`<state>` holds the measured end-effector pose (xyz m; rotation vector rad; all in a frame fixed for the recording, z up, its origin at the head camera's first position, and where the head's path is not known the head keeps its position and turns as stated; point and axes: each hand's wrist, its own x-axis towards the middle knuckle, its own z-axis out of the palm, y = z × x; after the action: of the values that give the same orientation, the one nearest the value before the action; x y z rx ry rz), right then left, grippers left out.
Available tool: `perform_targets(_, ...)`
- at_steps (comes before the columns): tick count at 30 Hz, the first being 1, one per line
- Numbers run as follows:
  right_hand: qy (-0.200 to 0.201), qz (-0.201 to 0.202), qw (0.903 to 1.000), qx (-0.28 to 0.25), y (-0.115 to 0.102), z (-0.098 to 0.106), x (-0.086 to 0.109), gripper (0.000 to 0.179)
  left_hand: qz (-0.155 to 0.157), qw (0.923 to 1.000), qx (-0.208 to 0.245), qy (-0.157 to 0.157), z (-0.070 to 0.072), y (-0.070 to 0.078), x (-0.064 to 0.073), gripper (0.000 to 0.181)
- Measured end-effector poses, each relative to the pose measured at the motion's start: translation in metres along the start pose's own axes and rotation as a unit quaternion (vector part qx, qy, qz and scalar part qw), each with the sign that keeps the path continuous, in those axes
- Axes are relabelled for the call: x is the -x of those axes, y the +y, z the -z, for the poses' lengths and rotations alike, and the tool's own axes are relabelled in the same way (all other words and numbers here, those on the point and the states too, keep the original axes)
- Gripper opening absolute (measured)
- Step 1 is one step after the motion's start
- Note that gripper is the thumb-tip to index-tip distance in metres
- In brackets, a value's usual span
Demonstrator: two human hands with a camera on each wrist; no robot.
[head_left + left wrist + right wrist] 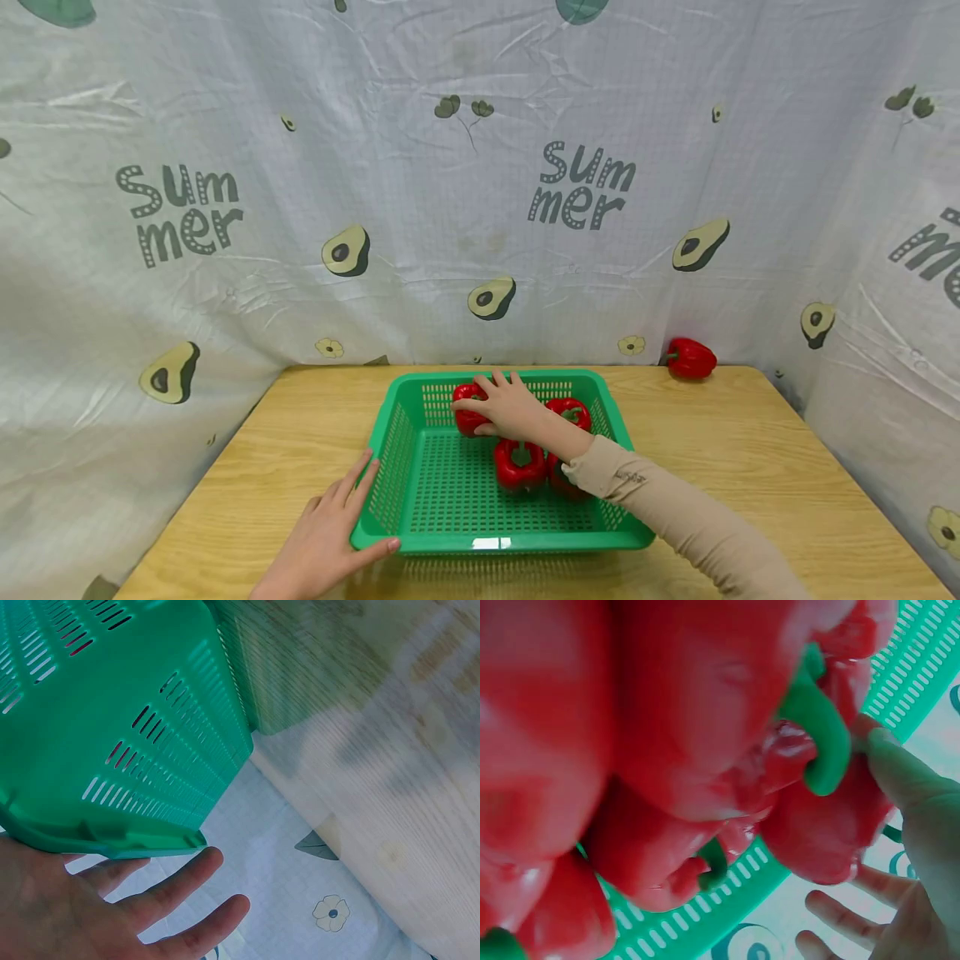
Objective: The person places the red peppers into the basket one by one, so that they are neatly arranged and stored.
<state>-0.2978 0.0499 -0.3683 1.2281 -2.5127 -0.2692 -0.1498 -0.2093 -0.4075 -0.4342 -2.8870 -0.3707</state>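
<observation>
A green plastic basket (486, 543) with slotted walls stands on the table. My left hand (322, 529) is at its near left corner, straight fingers along the outside of the left rim and thumb over the front rim. Reaching into the far part, my right hand (510, 408) holds a red bell pepper (467, 421) between thumb and fingers near the back wall. In the right wrist view the thumb presses that pepper (821, 832), while some fingers stand apart from it. Other red bell peppers (520, 467) lie in the basket beneath and beside the right forearm.
One more red bell pepper (691, 359) lies outside the basket, at the table's far right edge. The wooden table (720, 467) reaches back to a pale curtain (420, 200) printed with avocados and lettering, which also hangs along both sides.
</observation>
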Motion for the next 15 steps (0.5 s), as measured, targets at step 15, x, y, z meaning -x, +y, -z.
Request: perform_targets(15,-0.079,-0.015,0.9966,0.017,-0.0076,-0.0011,-0.0006,0.052,0.006,1.0,0.001,0.0,-0.0012,-0.0016,0.0006,0.092)
